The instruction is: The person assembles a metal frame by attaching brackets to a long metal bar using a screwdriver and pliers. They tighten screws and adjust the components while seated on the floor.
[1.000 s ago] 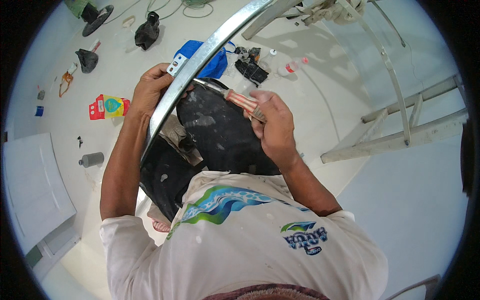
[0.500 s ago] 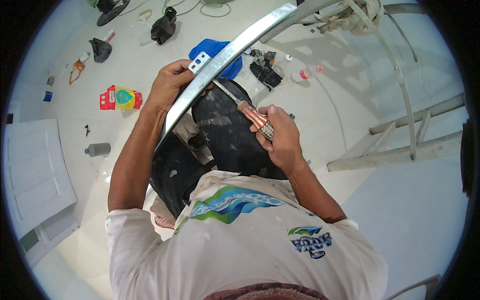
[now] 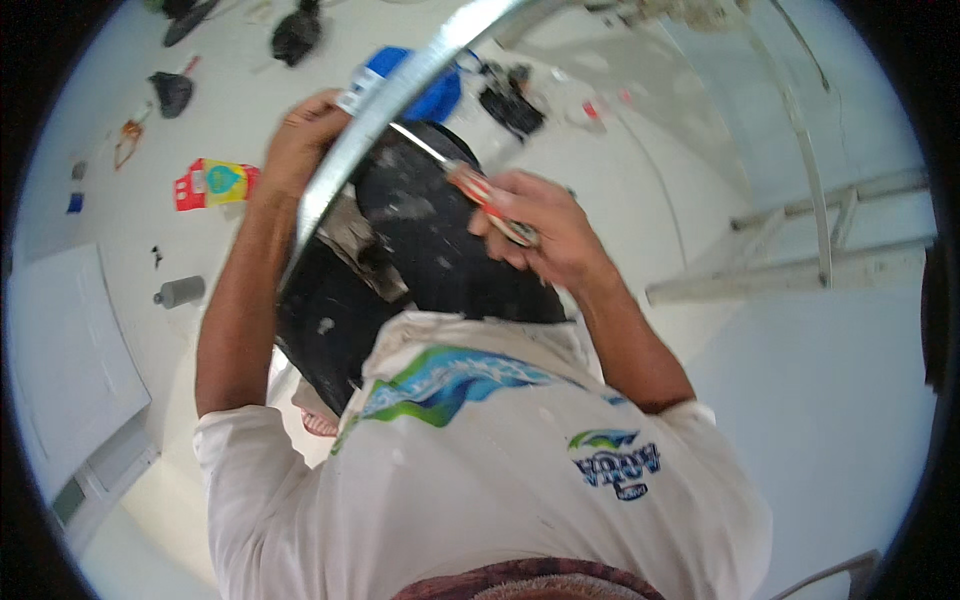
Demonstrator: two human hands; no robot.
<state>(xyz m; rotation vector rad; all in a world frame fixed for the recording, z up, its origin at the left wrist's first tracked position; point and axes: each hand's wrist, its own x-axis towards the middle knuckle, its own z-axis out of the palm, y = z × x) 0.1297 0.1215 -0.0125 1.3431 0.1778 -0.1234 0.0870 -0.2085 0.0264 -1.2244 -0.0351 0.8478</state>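
Left hand (image 3: 303, 148): gripping a curved metal rail (image 3: 358, 143)
Right hand (image 3: 545, 225): closed around a striped-handled screwdriver (image 3: 470, 186)
Screwdriver: shaft angled toward the rail's edge

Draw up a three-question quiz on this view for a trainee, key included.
1. The screwdriver in the right hand has a handle that is: A) plain black, B) striped red and pale, C) solid blue.
2. True or false: in the picture, the red-and-yellow package lies to the right of the screwdriver.
3. What does the left hand hold?

Key: 1. B. 2. False; the package lies to its left. 3. A curved metal strip.
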